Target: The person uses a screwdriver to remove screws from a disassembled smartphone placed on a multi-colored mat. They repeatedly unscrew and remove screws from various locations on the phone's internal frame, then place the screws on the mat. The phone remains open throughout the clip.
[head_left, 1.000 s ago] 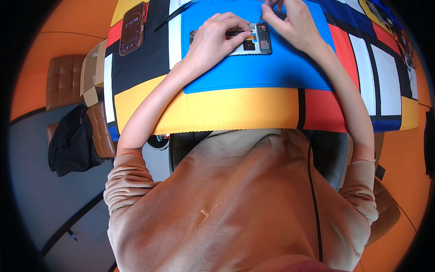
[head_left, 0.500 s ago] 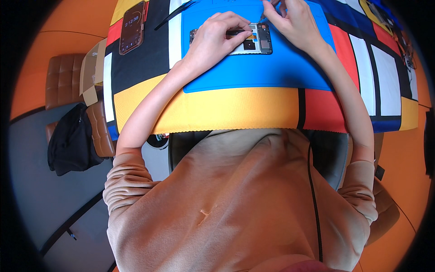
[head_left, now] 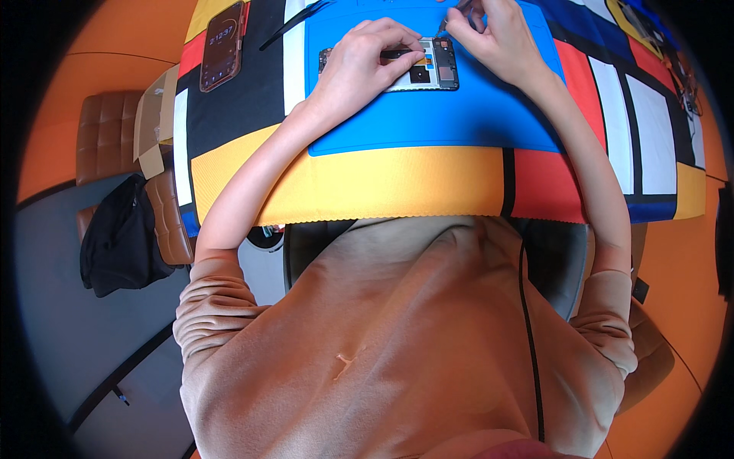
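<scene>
My left hand curls over the opened phone, fingers and thumb bent inward near its middle; I cannot tell whether they pinch anything. My right hand, apart from the left, is closed on a slim tool beside the phone's upper right corner. That flat black-framed rectangle, silvery metal showing, lies on a smooth blue mat over colour-blocked cloth with a finely scalloped hem

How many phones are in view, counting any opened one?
2. An opened phone lies on the blue mat, partly covered by the left hand; a lit phone lies on the cloth, left of the mat. No third phone shows.
</scene>
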`<state>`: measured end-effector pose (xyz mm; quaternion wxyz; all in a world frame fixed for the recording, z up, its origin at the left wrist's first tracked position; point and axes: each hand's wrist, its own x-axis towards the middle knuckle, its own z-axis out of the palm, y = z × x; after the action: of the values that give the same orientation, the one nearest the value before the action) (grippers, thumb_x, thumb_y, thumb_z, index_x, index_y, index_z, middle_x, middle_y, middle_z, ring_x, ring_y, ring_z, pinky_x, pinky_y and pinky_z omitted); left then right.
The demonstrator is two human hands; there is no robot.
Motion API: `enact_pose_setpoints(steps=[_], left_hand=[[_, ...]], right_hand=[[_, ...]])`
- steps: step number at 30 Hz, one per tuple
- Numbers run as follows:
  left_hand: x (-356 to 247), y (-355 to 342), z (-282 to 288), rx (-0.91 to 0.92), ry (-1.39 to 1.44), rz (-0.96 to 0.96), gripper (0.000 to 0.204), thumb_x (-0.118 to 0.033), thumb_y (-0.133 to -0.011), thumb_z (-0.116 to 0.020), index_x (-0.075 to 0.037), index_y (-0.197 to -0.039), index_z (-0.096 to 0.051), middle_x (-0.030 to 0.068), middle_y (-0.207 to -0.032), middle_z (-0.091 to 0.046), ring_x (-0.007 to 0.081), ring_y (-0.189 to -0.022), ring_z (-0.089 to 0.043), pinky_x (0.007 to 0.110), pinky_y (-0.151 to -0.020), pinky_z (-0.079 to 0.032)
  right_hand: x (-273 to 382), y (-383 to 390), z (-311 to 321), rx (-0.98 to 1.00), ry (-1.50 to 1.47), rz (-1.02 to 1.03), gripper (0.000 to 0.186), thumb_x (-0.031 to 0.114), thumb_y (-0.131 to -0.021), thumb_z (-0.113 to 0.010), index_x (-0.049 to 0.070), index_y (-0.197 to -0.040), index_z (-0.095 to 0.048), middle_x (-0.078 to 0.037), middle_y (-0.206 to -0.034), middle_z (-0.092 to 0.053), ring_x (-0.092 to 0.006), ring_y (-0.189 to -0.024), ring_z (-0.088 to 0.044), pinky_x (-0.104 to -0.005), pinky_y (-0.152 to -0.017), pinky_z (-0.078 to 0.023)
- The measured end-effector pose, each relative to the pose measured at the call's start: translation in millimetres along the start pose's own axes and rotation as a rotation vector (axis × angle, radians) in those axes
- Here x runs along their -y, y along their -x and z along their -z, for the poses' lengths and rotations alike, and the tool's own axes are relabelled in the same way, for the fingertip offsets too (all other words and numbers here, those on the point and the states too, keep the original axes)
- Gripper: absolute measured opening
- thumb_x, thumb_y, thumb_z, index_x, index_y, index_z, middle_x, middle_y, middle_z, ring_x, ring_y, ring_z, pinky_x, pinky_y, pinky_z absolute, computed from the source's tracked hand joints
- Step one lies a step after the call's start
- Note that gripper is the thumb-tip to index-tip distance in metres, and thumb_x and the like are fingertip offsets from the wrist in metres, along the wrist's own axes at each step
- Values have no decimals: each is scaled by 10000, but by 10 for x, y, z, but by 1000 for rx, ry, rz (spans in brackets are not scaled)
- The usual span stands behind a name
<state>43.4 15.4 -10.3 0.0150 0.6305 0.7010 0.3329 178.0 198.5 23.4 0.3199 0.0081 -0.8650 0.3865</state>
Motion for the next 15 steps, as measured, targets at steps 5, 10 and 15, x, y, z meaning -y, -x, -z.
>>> enact_pose_setpoints(steps=[5, 10, 15], left_hand=[[-2, -5, 5, -5, -6, -12, 182, -176, -968, -702, -39, -1070, -765, 94, -1168, -710, 201, -1009, -723, 329, -916, -617], [23, 1, -5, -12, 17, -12, 194, -190, -972, -699, -43, -1080, -766, 92, -1156, -719, 206, -1015, -716, 333, -903, -612], [69, 0, -28, -53, 13, -9, 227, -238, -999, -664, -61, -1096, -767, 86, -1079, -732, 224, -988, -686, 357, -863, -572]], right_hand=[[-51, -32, -79, -58, -72, 37, 209, 21, -933, -627, 67, -1023, -444, -54, -932, -623, -111, -685, -552, -267, -600, -445], [-41, -24, -31, -68, -134, -66, 213, 20, -931, -634, 79, -1004, -443, -11, -930, -633, -42, -668, -510, -211, -569, -401], [-35, -42, -11, -123, -151, -14, 222, 13, -918, -631, 90, -981, -434, 4, -933, -628, -36, -636, -495, -204, -552, -392]])
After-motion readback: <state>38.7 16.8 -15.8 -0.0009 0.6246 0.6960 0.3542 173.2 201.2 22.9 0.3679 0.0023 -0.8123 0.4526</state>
